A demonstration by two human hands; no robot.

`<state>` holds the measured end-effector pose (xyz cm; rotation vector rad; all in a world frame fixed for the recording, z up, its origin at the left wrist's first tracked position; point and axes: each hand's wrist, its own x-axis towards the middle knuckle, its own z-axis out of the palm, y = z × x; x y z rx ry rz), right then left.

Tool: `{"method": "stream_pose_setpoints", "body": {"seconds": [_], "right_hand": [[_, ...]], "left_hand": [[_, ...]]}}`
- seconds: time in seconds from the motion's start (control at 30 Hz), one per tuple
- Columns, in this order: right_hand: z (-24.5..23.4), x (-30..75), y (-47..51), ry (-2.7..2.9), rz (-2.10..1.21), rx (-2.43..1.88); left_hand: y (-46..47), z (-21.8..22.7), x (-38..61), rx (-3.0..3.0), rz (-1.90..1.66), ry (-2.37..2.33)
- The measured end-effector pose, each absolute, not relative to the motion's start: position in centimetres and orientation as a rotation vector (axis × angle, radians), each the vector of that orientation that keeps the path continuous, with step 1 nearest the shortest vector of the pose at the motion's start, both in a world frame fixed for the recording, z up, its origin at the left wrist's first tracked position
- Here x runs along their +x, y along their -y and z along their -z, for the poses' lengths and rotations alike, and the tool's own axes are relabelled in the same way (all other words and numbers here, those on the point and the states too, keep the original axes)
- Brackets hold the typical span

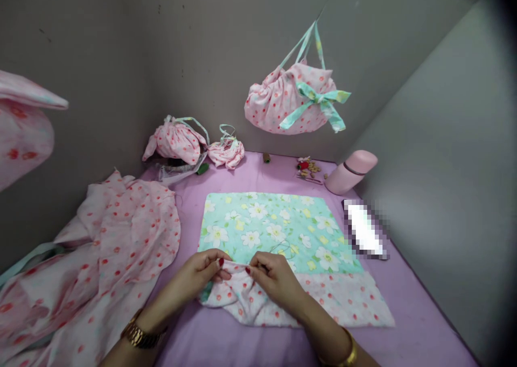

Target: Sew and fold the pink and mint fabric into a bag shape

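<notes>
Before me lies a flat piece of fabric, with a mint floral panel (258,224) behind and a pink dotted strip (335,300) along the near side. My left hand (208,270) pinches the strip's upper edge near its left end. A short way to the right, my right hand (272,278) pinches the same edge between thumb and fingers. The cloth between them is lifted and gathered into folds. A loop of dark thread (283,246) lies on the mint panel just beyond my right hand. Whether a needle is in my fingers is hidden.
Pink dotted cloth (129,232) is heaped at left. Gathered pouches (177,141) and a green spool (202,168) sit behind. A bow-tied pouch (291,100) hangs from the wall. A red spool (302,166), a pink bottle (350,172) and a phone (365,230) are at right.
</notes>
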<state>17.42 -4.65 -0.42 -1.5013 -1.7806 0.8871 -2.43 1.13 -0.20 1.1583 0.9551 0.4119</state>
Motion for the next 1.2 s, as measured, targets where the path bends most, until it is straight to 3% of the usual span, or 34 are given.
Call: {"method": "stream_pose_setpoints", "body": {"seconds": [0.47, 0.9, 1.2], "right_hand": [[0.5, 17.4, 4.6, 1.784, -0.881, -1.507], [0.7, 17.5, 4.6, 1.684, -1.001, -1.49], [-1.6, 16.3, 4.4, 1.225, -1.215, -1.32]], "left_hand": [[-0.2, 0.5, -1.5, 1.428, -0.47, -1.135], [-0.4, 0.5, -1.5, 1.216, -0.363, -1.056], [-0.6, -0.1, -1.8, 1.088, -0.373, -1.127]]}}
